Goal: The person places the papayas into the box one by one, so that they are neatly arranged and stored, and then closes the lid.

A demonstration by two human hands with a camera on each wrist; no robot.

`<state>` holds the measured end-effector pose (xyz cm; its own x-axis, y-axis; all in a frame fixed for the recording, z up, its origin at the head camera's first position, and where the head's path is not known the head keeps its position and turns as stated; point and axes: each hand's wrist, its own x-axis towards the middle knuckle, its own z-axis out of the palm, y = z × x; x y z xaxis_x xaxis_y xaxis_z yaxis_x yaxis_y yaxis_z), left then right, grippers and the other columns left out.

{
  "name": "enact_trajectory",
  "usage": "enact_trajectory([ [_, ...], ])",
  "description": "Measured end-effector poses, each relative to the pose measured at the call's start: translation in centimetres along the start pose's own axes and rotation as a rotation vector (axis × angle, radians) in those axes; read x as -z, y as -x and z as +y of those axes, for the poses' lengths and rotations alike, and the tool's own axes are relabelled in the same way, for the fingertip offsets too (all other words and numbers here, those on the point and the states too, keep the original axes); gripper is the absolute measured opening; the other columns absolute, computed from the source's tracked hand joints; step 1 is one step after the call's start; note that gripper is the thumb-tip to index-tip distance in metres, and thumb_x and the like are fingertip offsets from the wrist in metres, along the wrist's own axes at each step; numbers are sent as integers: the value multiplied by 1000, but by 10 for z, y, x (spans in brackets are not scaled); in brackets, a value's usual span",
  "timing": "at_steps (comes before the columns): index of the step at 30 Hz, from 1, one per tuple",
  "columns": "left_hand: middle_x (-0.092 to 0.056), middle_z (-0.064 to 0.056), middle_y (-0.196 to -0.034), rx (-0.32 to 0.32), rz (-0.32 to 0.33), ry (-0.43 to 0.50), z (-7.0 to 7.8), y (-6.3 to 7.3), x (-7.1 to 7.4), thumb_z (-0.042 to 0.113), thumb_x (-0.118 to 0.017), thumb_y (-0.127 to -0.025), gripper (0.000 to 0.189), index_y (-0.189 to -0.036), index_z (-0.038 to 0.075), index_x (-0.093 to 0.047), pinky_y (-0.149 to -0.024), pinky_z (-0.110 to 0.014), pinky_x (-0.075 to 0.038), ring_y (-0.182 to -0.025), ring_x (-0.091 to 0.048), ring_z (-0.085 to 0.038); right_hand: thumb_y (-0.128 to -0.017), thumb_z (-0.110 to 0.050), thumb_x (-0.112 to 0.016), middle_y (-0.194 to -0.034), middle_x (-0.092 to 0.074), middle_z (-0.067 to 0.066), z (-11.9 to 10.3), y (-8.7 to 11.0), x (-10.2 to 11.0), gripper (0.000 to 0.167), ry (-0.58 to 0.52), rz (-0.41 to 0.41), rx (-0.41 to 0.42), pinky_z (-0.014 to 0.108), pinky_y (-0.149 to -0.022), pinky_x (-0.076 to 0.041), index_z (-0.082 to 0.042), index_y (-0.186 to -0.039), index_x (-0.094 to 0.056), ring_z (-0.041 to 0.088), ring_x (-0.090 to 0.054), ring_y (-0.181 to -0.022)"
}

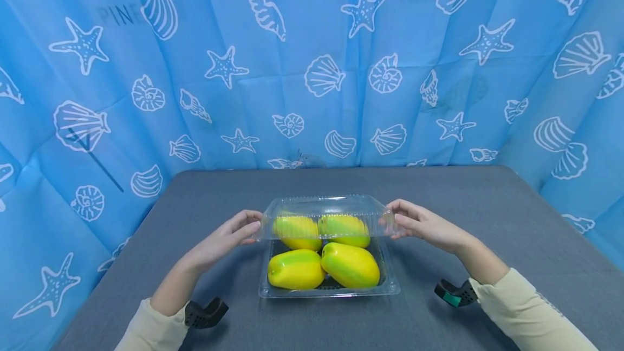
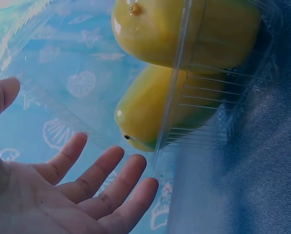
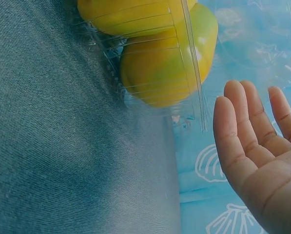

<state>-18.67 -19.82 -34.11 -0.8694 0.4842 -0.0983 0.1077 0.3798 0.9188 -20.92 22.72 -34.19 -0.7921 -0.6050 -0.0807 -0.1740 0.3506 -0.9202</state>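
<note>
A clear plastic clamshell box (image 1: 331, 294) sits on the table with several yellow-green papayas inside. Two papayas lie in front, a left one (image 1: 294, 271) and a right one (image 1: 353, 267); others behind show through the raised, tilted clear lid (image 1: 324, 205). At the lid's left end is my left hand (image 1: 234, 232), its thumb and fingers spread apart at the edge in the left wrist view. My right hand (image 1: 424, 225) is at the right end, fingertips right at the lid's corner. Its fingers look nearly straight in the right wrist view, where the thumb is hidden.
A grey cloth covers the table (image 1: 219, 188). Behind it hangs a blue curtain (image 1: 312, 31) printed with white shells and starfish. Black straps sit at the left wrist (image 1: 205, 314) and the right wrist (image 1: 455, 292).
</note>
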Motion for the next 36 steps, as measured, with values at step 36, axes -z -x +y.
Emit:
enact_trajectory([
  [36, -27, -21, -147, 33, -144, -32, -9, 13, -7, 30, -51, -96, 62, -146, 12, -18, -98, -51, -44, -131, -37, -41, -91, -10, -57, -107, -49, 11, 9, 8, -9, 44, -75, -153, 3, 33, -78, -55, 7, -123, -32, 16, -57, -93],
])
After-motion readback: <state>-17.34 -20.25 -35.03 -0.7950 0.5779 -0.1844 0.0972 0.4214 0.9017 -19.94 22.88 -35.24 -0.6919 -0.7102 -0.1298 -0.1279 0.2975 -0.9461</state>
